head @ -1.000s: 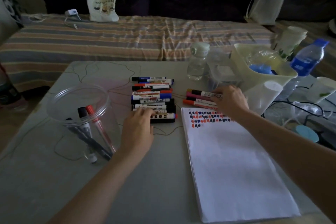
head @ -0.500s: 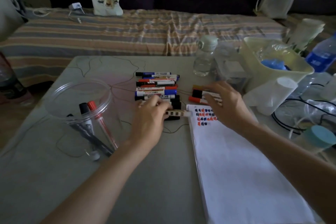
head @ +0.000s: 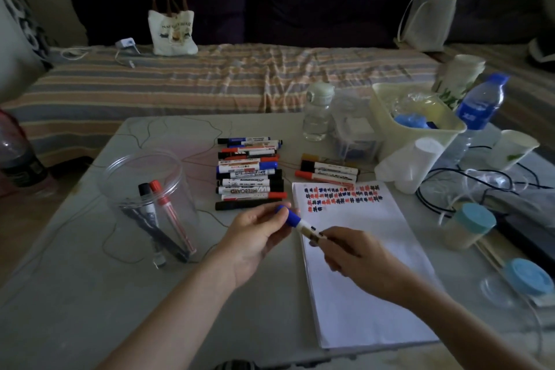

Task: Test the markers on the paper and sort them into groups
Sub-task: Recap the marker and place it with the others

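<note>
Both hands hold one blue-capped marker (head: 295, 221) just above the table, at the left edge of the white paper pad (head: 360, 273). My left hand (head: 255, 237) pinches its blue cap end; my right hand (head: 354, 258) grips its barrel. The pad's top carries rows of red, blue and black test marks (head: 339, 197). A stack of several markers (head: 249, 173) lies left of the pad's top. Three more markers (head: 329, 173) lie just behind the pad. A clear round tub (head: 144, 186) at the left holds a black and a red marker plus others.
Behind the pad stand a clear bottle (head: 316, 112), a small clear box (head: 354, 135), a cream bin (head: 417, 123) and a tipped white cup (head: 411, 165). At the right are a blue-labelled bottle (head: 477, 108), black cables (head: 450, 186) and blue-lidded jars (head: 471, 228). A striped bed (head: 210, 81) lies beyond.
My left hand lifted the blue-capped marker off the near end of the stack and brought it toward me. My right hand left the small group of markers and took hold of its barrel.
</note>
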### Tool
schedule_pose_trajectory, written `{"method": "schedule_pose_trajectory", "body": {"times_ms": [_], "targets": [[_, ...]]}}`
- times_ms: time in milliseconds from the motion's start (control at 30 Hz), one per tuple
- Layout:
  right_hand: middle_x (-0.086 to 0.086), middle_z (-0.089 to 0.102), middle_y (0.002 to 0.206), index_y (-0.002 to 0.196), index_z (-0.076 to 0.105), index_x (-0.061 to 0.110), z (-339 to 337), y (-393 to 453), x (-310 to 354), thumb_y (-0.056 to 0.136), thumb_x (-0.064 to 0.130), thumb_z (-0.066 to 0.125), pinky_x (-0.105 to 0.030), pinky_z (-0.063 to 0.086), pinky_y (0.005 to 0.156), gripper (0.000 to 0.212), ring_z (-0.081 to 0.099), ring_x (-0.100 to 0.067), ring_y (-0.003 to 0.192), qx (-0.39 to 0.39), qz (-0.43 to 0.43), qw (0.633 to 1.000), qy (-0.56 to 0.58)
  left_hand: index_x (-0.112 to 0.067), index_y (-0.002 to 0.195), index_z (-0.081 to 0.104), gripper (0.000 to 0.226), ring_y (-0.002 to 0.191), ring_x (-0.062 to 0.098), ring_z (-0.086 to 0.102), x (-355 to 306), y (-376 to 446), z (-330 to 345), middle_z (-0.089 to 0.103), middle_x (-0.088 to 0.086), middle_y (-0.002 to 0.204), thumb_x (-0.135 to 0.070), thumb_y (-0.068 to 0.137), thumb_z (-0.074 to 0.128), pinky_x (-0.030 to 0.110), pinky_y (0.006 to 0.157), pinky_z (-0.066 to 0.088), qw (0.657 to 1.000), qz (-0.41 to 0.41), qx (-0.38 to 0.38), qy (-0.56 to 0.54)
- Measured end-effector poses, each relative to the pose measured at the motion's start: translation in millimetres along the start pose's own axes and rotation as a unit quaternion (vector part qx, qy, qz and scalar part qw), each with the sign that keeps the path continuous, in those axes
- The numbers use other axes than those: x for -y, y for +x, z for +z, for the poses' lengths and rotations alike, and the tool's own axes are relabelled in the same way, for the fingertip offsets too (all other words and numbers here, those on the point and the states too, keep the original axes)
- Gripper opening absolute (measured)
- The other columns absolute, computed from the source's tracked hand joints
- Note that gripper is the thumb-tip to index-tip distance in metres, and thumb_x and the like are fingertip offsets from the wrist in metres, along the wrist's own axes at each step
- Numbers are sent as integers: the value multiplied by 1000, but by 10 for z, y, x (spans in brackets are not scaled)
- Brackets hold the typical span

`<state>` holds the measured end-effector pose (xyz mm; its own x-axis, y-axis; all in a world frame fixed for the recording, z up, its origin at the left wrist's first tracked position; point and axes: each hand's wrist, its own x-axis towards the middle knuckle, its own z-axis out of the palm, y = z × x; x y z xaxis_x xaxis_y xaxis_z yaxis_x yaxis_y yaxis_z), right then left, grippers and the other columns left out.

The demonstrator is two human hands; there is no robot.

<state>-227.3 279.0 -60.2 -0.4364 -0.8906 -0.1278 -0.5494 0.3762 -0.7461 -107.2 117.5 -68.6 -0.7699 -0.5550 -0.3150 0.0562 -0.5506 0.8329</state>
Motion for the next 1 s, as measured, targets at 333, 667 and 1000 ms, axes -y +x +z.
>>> {"method": "schedule_pose_trajectory", "body": {"times_ms": [333,667,1000], "targets": [[-9,58,60,85,70,10,221,-10,71,95,45,51,-30,42,52,40,45,-11,50,-92,26,990,102,-4,101,66,17,94,20,72,102,-62,249,75,11,97,-15,97,53,24,73,57,999,12,-36,-25],[5,63,66,95,69,18,170,-203,-185,94,21,63,-29,44,50,7,57,-13,56,-231,-91,964,-91,-4,94,65,15,79,22,69,18,156,-66,70,13,87,-17,94,60,30,68,61,978,61,-195,30],[9,67,108,101,62,38,-28,102,-283,97,11,55,-20,56,77,29,66,2,93,-209,-20,976,52,-25,96,64,5,85,4,59,431,409,-146,62,-12,94,-25,92,61,20,72,48,805,255,-20,536]]}}
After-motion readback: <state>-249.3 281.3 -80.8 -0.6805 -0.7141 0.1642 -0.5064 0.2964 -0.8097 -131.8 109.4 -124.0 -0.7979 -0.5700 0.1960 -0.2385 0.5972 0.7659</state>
